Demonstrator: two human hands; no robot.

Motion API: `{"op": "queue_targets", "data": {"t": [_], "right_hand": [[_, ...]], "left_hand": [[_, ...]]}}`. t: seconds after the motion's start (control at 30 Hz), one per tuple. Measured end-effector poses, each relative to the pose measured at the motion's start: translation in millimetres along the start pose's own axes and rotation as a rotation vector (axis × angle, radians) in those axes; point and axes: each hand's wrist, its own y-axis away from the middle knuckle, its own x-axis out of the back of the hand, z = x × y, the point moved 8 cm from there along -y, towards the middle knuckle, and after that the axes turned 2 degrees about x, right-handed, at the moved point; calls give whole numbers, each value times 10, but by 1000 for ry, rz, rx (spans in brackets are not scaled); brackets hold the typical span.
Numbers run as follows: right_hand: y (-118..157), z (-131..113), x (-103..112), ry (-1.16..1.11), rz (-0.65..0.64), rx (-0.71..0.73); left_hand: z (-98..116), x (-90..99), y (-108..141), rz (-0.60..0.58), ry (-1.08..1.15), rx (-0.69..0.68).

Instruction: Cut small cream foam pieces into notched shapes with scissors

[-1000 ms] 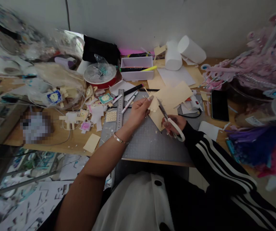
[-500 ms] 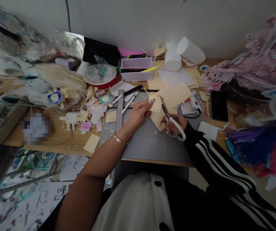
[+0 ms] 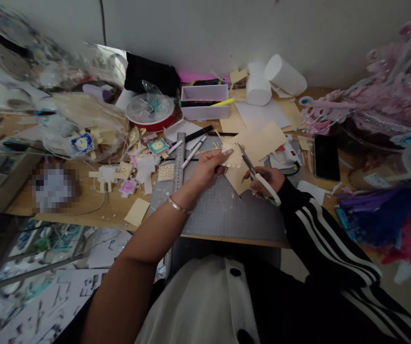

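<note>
My left hand (image 3: 210,167) pinches a small cream paper piece (image 3: 233,157) with a scalloped lower edge. In my right hand (image 3: 266,181) are white-handled scissors (image 3: 250,165), whose blades point up and left beside the right edge of that piece. Whether the blades touch the paper is hard to tell. Behind and below the piece lie larger cream sheets (image 3: 264,141) on the grey cutting mat (image 3: 219,215). A steel ruler (image 3: 179,162) and a white pen (image 3: 194,152) rest left of my left hand.
A lilac box (image 3: 205,111) with pens and a red-edged spool (image 3: 151,117) stand at the back. Paper scraps and a plastic bag (image 3: 94,114) crowd the left. On the right are a phone (image 3: 326,157), a cup (image 3: 387,172) and pink decorations (image 3: 337,107).
My right hand and the scissors have shifted slightly right, and the angle of the scissors has changed a little. My left hand still holds the paper piece, almost in the same place.
</note>
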Motion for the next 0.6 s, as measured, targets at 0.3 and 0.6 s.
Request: {"op": "queue_targets", "data": {"t": [0.3,0.6], "right_hand": [[-30,74,-48,-58,-71,-40],[3,-52,-54,-56,-33,-14]], "left_hand": [[-31,-72,-11,-84,145,46],[-57,-91,8,-66,91,113]]}}
